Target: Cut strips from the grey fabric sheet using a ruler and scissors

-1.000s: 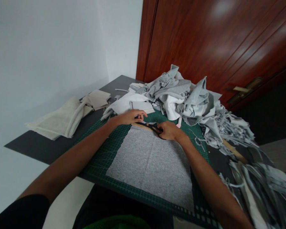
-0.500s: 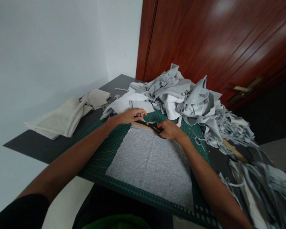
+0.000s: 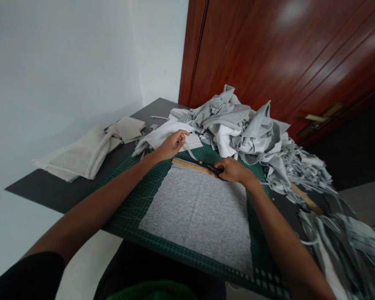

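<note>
My right hand (image 3: 234, 170) is closed round the handles of black scissors (image 3: 203, 163). The blades point left and lie along the far edge of a heather-grey cloth (image 3: 196, 212), next to a wooden ruler (image 3: 187, 164). My left hand (image 3: 172, 146) is raised beyond that edge, fingers pinched together. A narrow fabric strip (image 3: 191, 153) runs from its fingertips down to the scissor blades. The grey cloth lies flat on a green cutting mat (image 3: 153, 179).
A heap of grey and white fabric scraps (image 3: 234, 121) fills the far side, beside a wooden door (image 3: 253, 54). Folded off-white cloth (image 3: 81, 154) lies at left on the dark table (image 3: 43, 189). Long strips (image 3: 340, 246) hang at right, near another wooden strip (image 3: 306, 198).
My left hand has lifted away from the cloth's far edge, drawing the narrow strip up. My right hand has moved right with the scissors, and more of the ruler shows.
</note>
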The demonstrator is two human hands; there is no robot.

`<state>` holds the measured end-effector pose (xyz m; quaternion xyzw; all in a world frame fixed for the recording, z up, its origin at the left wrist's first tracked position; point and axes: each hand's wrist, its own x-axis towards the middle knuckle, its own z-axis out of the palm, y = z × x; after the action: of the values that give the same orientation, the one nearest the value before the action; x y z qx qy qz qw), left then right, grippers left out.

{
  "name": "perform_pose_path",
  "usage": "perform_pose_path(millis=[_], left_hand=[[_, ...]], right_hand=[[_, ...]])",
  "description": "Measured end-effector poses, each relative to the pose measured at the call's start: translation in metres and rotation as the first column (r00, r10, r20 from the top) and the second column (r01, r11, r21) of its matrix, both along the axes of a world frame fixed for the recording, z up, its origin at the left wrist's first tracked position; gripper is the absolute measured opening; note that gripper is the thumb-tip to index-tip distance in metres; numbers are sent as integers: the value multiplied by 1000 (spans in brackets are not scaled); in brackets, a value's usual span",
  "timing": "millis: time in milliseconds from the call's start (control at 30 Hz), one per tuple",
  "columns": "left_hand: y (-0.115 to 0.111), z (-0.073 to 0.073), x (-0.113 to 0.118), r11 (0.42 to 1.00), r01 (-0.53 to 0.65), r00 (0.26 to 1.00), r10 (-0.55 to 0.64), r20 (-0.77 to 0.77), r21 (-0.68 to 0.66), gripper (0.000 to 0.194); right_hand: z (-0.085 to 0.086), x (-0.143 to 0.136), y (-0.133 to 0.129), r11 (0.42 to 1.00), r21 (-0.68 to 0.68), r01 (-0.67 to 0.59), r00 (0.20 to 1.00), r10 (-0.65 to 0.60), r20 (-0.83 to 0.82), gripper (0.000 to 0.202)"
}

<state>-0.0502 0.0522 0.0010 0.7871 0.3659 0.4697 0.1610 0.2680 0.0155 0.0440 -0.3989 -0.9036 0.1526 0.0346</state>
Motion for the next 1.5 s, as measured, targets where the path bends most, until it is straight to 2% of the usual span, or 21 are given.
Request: perform_pose_path(millis=[100, 200, 300, 400, 533, 667, 833, 933, 1033, 1100, 1167, 1200, 1233, 1300, 1400, 1467, 1500], left_hand=[[0, -3, 2, 1000, -6, 999, 6, 51, -3, 29], [1, -6, 6, 999, 46, 995, -45, 91, -12, 31], [4, -11, 13, 990, 131, 980, -122, 156, -52, 35], [6, -14, 27, 964, 240, 947, -208, 243, -110, 35], [3, 0, 57, 900, 388, 905, -331, 268, -197, 33], [3, 32, 94, 864, 459, 876, -402, 266, -207, 29], [28, 82, 138, 919, 376, 918, -353, 178, -118, 34], [36, 125, 168, 926, 375, 918, -367, 151, -31, 34], [28, 177, 200, 932, 361, 925, -355, 131, -21, 42], [19, 208, 220, 940, 340, 929, -340, 149, 29, 53], [13, 226, 235, 933, 351, 911, -361, 200, 81, 66], [12, 229, 240, 920, 383, 890, -392, 233, 83, 65], [12, 228, 242, 905, 422, 867, -422, 266, 63, 59], [18, 212, 242, 877, 479, 844, -454, 284, -22, 44], [37, 167, 228, 889, 448, 894, -446, 44, -90, 25], [51, 134, 214, 911, 411, 901, -410, -142, -28, 21], [57, 120, 207, 932, 363, 910, -353, -215, 6, 23]], right_hand=[[5, 31, -4, 1000, -24, -10, 1000, 10, -10, 8], [1, 69, -12, 998, 28, 54, 995, -52, -81, 8], [-11, 106, -24, 967, 118, 224, 961, -200, -191, 25], [-28, 141, -36, 916, 139, 376, 913, -340, -227, 37], [-48, 184, -49, 841, 141, 522, 844, -486, -226, 38], [-59, 214, -55, 759, 179, 626, 779, -599, -186, 32], [-56, 231, -55, 703, 242, 668, 735, -675, -67, 29], [-54, 239, -54, 662, 300, 687, 689, -724, 20, 28], [-55, 247, -54, 609, 347, 714, 633, -772, 52, 28], [-57, 252, -54, 604, 343, 720, 633, -774, 34, 27], [-58, 256, -56, 606, 333, 722, 637, -770, 19, 27], [-58, 258, -58, 602, 334, 725, 633, -774, 20, 27], [-58, 259, -59, 595, 340, 728, 624, -781, 29, 28], [-56, 259, -62, 582, 354, 732, 604, -795, 59, 29], [-50, 256, -65, 571, 369, 734, 581, -809, 96, 32], [-46, 254, -65, 570, 371, 733, 570, -812, 123, 32], [-44, 254, -65, 573, 370, 732, 564, -813, 143, 33]])
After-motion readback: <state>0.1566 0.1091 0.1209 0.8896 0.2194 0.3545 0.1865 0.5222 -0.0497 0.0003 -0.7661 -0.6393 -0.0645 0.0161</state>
